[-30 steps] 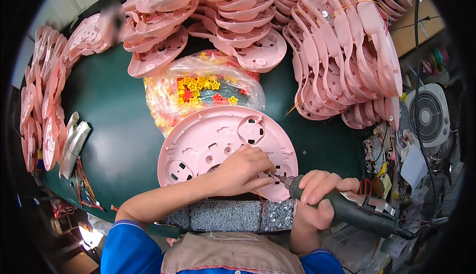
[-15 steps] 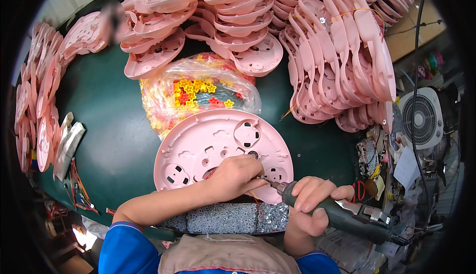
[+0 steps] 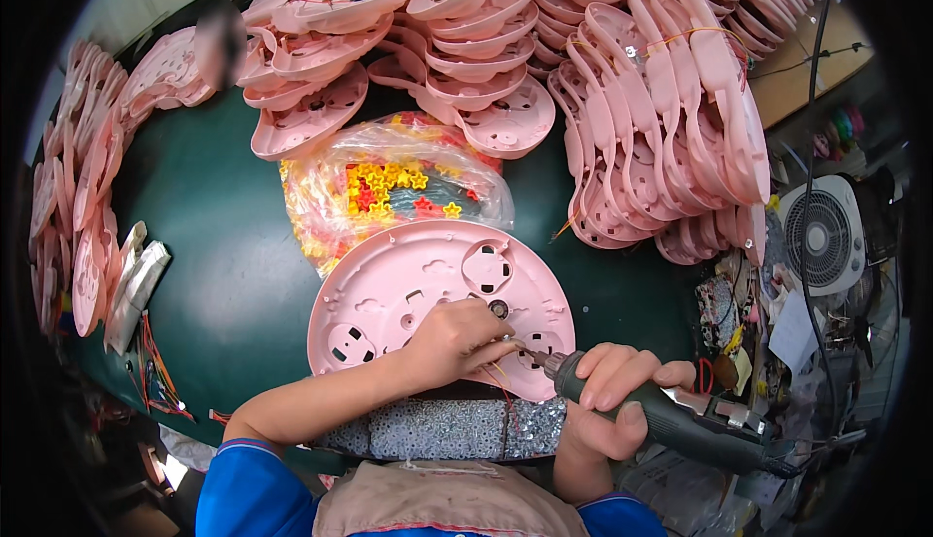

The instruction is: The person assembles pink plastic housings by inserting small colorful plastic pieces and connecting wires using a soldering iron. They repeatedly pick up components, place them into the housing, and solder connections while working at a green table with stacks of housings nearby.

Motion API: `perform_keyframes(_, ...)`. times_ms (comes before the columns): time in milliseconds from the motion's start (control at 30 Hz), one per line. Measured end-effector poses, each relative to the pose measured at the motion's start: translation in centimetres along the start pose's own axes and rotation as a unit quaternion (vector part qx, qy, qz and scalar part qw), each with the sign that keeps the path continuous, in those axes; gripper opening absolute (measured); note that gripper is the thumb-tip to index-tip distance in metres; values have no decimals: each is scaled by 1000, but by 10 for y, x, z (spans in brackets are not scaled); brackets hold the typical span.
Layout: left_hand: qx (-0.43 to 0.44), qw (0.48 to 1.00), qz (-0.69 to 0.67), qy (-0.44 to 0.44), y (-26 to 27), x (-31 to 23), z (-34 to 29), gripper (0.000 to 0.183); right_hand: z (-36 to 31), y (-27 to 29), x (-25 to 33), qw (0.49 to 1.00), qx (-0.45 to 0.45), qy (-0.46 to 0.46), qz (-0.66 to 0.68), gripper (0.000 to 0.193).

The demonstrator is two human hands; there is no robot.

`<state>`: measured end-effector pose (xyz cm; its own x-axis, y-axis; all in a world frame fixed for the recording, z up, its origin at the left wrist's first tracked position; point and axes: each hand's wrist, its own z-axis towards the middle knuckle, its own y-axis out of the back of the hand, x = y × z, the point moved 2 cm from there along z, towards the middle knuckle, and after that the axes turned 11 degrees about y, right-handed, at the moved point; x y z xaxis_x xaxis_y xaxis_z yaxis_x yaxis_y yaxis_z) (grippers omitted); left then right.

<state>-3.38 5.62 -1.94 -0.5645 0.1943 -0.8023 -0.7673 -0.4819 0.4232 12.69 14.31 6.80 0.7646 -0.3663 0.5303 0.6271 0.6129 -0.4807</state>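
Observation:
A rounded pink plastic shell (image 3: 374,265) lies hollow side up in front of me, with posts, ribs and slotted round recesses. My right hand (image 3: 612,396) is wrapped round a dark green electric screwdriver (image 3: 705,430), its bit pointing left over the shell's lower right. At the bit's tip, my left hand (image 3: 457,341) has its fingers pinched together; whatever small piece they hold is too hidden to name. Thin red and yellow wires (image 3: 505,386) show below the left hand at the shell's near edge.
Beyond the shell lies a clear plastic bag (image 3: 311,197) of yellow and red star pieces. Pink shells (image 3: 661,138) are stacked at the back, left and right. A glittering silver strip (image 3: 437,430) runs along the near edge. Loose wires (image 3: 160,381) lie left; a fan (image 3: 821,236) stands right.
My left hand has shifted slightly left and now covers the shell opening where red wire showed. The screwdriver stays almost in place, its bit still at the left fingertips.

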Motion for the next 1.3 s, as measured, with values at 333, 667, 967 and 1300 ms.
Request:
perform_keyframes(333, 8, 1000, 2, 7, -1, 0, -2, 22, 0, -7, -4, 996, 71, 29, -35, 42)
perform_keyframes(667, 26, 980, 190, 56, 2, 4, 3, 29, -1, 9, -38, 989, 114, -6, -92, 43)
perform_keyframes(967, 21, 981, 184, 66, -7, 10, -5, 26, -14, 25, -77, 988, 116, -31, -97, 38)
perform_keyframes(1300, 84, 973, 189, 100, 2, 6, -2, 44, -2, 14, -53, 986, 6, -153, -71, 36)
